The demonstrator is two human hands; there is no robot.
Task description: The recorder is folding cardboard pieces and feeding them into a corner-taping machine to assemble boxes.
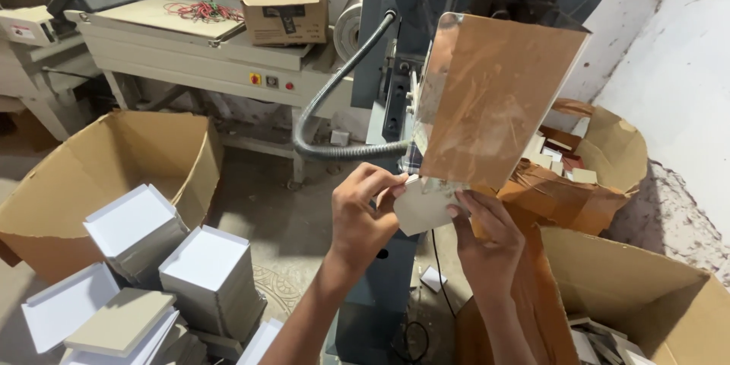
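My left hand point(363, 213) and my right hand point(487, 239) both grip a small pale grey cardboard piece point(420, 207) held at the lower edge of a clear plastic guard point(487, 99) on a blue-grey machine point(395, 68). The left fingers pinch its upper left corner. The right thumb and fingers hold its right side. Brown cardboard shows through the guard. A grey corrugated hose point(334, 99) loops from the machine just left of my hands.
Stacks of white and grey board pieces point(205, 274) lie at the lower left beside a big open carton point(114, 160). Brown cartons with scraps point(593, 175) stand right and another point(646, 296) at lower right. A white sealing machine point(198, 46) with a box stands behind.
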